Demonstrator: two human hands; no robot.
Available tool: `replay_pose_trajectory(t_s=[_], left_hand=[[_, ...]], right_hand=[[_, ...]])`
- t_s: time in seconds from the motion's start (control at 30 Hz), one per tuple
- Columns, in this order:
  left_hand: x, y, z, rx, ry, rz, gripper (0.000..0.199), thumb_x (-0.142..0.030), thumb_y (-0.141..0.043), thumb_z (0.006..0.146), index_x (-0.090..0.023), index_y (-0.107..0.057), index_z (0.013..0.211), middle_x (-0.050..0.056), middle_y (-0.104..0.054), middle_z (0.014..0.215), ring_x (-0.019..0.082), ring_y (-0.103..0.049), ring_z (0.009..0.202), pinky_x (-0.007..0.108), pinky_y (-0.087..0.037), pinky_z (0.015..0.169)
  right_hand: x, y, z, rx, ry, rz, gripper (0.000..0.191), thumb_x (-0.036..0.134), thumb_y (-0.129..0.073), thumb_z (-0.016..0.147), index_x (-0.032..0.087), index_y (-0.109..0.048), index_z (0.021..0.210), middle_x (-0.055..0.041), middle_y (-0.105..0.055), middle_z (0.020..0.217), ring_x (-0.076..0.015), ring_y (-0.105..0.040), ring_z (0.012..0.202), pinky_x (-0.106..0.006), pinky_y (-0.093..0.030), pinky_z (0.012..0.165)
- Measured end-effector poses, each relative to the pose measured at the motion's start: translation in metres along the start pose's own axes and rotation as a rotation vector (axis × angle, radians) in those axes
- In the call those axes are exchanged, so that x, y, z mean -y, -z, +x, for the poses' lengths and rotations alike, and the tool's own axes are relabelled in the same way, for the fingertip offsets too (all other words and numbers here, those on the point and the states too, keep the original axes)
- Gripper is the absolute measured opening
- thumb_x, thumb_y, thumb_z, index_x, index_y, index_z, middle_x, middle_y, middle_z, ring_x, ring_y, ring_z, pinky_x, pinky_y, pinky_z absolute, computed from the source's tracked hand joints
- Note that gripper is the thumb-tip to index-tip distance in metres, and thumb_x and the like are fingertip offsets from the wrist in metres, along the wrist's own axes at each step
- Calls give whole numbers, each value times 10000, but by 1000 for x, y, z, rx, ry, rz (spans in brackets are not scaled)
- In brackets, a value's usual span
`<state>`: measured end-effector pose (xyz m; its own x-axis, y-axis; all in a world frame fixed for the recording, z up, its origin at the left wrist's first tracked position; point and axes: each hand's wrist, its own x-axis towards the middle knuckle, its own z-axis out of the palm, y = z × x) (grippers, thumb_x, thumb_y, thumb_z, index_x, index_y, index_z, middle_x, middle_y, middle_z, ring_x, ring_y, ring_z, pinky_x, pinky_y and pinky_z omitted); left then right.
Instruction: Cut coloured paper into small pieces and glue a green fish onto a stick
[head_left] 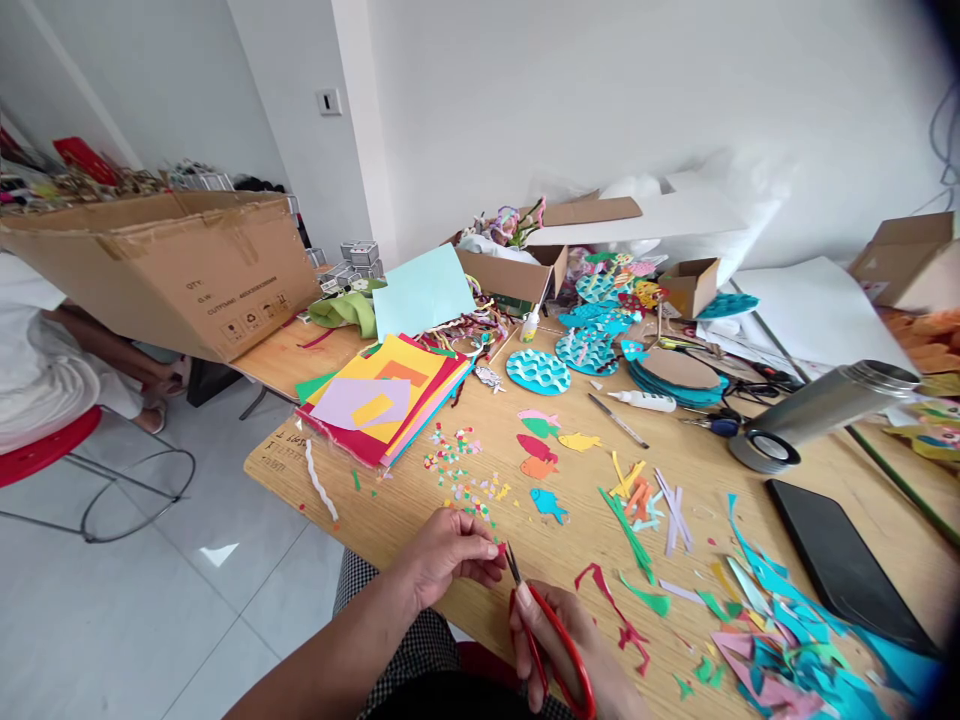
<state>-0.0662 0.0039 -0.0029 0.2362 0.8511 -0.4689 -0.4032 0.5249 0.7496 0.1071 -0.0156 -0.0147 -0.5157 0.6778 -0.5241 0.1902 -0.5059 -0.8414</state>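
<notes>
While right (553, 642) grips scissors (514, 569), left (448, 552) seemingly pinches paper (502, 549).

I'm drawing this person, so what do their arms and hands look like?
Both the left hand and right hand are bare: no gloves, and no rings that I can see. The left forearm shows no sleeve, watch or bracelet. Most of the right arm is out of view.

The left grip (441, 552) pinches, its bare forearm (330, 635) slanting, and the right grip (581, 628) (just beside it) curls.
</notes>
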Motion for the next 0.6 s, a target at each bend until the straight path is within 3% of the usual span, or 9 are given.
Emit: replay_pose_trajectory(t_s=[0.17, 0.6], left_hand=[[-4, 5, 4, 74, 76, 44, 208, -239, -746, 512, -100, -620, 601, 63, -683, 599, 135, -616, 502, 260, -484, 552], [-5, 8, 7, 112, 118, 44, 193, -218, -734, 498, -103, -623, 606, 67, -690, 603, 134, -615, 491, 259, -485, 543]], right_hand=[[-2, 1, 0, 33, -39, -43, 596, 785, -486, 678, 193, -436, 720, 19, -598, 454, -71, -478, 283, -159, -265, 303], [-1, 3, -1, 32, -54, -97, 518, 690, -549, 721, 182, -447, 715, 37, -574, 427, -52, -430, 253, -140, -216, 276]])
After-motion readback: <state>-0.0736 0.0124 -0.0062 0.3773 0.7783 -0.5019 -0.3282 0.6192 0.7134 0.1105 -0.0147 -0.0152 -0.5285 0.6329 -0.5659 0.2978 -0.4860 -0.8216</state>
